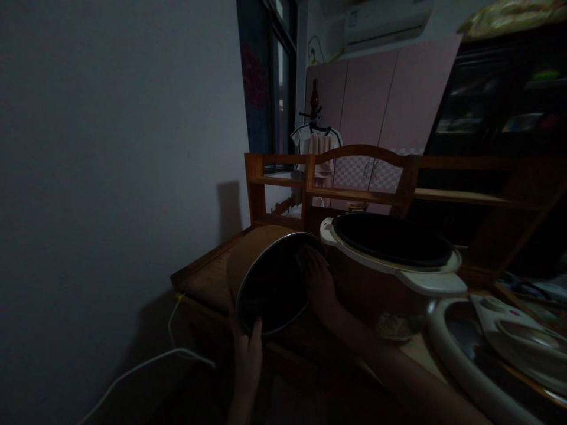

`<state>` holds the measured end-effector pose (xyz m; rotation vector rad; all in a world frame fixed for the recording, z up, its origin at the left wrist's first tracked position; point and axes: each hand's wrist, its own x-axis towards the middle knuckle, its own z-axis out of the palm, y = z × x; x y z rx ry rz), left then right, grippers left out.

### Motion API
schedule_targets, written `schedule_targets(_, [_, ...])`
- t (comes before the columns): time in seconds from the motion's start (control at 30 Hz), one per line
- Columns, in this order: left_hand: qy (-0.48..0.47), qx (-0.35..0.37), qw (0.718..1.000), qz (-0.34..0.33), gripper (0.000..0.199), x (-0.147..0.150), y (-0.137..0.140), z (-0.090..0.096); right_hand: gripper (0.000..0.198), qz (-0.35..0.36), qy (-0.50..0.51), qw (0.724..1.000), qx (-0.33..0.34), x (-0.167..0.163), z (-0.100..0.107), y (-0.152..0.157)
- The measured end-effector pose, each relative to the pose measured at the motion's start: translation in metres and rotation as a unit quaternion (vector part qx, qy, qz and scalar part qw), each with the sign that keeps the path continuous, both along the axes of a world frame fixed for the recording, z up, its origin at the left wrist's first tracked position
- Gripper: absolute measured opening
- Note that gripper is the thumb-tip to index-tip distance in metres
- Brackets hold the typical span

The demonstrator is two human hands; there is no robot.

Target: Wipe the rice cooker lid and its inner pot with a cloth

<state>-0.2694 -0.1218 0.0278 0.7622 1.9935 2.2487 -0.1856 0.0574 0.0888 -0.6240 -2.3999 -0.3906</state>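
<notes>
A round inner pot [254, 251] with a tan outside and a dark inside is tilted on its side, its mouth turned toward me. My left hand [248, 339] grips the lower left of its rim, thumb over the edge. Inside the mouth, near the right side of the rim, my right hand [318, 277] has its fingers bent against the dark inner wall. A faint greyish patch shows at those fingertips, too dark to name. Just right of my right hand stands a large cooker body [363, 289] with white handles and a black interior.
A cooker lid [509, 348] lies at the lower right, near a small dish [394, 327]. Behind runs a wooden shelf rail [358, 193]. A white wall [133, 147] bounds the left, with a white cable [177, 351] hanging below the wooden surface.
</notes>
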Motion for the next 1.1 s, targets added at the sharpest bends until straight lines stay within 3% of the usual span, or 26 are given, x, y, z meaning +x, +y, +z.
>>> schedule_targets(0.5, [0.011,-0.007,1.000,-0.003,0.070,0.002,-0.002,0.005,0.053,-0.014,-0.075,0.997,-0.034,0.007,-0.036,-0.041])
schedule_targets(1.1, [0.007,-0.009,1.000,0.002,0.073,0.003,-0.004,0.007,0.050,0.077,-0.071,0.990,-0.097,0.020,-0.032,-0.056])
